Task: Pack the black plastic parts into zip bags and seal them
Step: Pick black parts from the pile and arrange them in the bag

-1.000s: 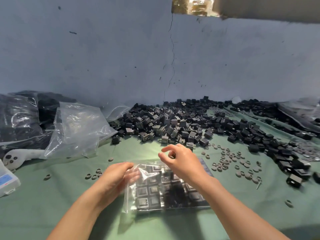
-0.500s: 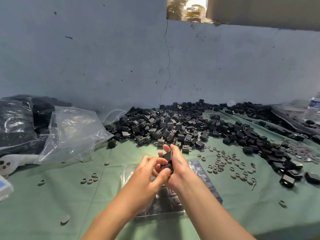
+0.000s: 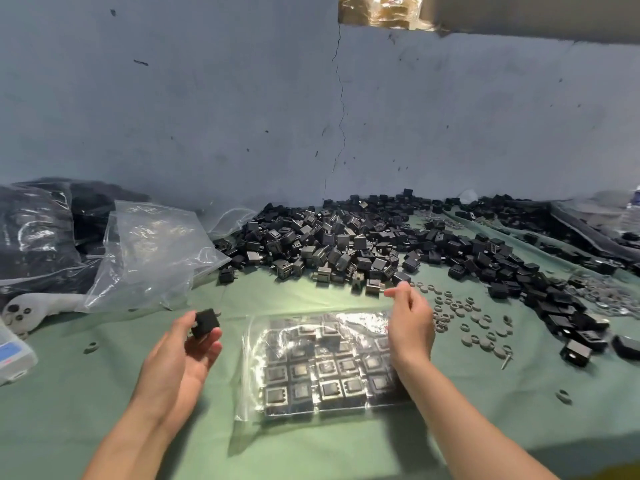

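Observation:
A clear zip bag point(image 3: 311, 365) lies flat on the green cloth, filled with rows of black plastic parts. My left hand point(image 3: 180, 355), to the bag's left, pinches one black plastic part point(image 3: 205, 323) between thumb and fingertips. Over the bag's far right corner hovers my right hand point(image 3: 410, 323), fingers loosely apart, holding nothing. Beyond the bag spreads a big heap of loose black parts point(image 3: 332, 244).
Empty clear bags point(image 3: 152, 251) and dark filled bags point(image 3: 38, 233) sit at the left. Grey washers point(image 3: 467, 320) are scattered right of the bag, with more black parts point(image 3: 554, 299) trailing to the right. A white controller point(image 3: 20, 310) and a plastic box point(image 3: 10, 355) lie far left.
My hands were together over the bag, sharing one black part. Now they have separated: the left carries the part leftward, the right has moved to the bag's far right corner.

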A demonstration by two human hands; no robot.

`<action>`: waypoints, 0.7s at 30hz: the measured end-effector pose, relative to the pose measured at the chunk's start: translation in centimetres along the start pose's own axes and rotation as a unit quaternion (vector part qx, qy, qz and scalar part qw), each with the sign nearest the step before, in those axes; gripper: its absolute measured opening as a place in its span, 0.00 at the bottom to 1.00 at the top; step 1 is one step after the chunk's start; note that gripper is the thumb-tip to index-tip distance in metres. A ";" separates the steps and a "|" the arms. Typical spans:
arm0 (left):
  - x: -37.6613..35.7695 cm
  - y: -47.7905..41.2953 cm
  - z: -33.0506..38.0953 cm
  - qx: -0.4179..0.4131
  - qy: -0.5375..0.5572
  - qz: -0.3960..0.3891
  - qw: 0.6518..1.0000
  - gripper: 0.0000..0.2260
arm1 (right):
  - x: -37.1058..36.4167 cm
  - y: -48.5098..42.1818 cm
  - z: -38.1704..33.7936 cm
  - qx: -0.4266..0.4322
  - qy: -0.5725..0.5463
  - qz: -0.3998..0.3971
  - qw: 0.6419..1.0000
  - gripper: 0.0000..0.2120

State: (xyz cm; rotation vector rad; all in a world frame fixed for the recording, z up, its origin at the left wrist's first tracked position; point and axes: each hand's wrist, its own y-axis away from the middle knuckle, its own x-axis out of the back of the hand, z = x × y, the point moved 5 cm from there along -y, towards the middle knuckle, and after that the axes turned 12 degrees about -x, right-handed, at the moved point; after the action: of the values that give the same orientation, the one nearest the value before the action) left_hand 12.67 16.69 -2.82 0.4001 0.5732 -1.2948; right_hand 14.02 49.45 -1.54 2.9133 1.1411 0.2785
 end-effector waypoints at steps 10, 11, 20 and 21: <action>1.1 -0.2 -2.7 0.038 -0.208 -0.067 0.975 0.11 | -1.6 -0.8 2.8 0.162 0.379 -0.043 0.910 0.19; 0.9 -0.1 -2.7 0.018 -0.263 -0.099 0.960 0.13 | -1.7 -0.8 2.8 0.165 0.383 -0.041 0.908 0.19; -1.5 0.1 -3.9 -0.033 -0.377 -0.224 0.898 0.34 | -1.8 -0.6 2.9 0.167 0.409 -0.035 0.897 0.17; -1.8 0.1 -4.1 -0.028 -0.375 -0.235 0.896 0.36 | -1.8 -0.6 2.8 0.167 0.410 -0.035 0.896 0.17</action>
State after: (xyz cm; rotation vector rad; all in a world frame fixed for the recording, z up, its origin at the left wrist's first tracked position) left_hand 11.76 20.54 -5.01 -0.3201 0.0352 -1.7516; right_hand 12.82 48.87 -4.64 3.0769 1.4649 1.5701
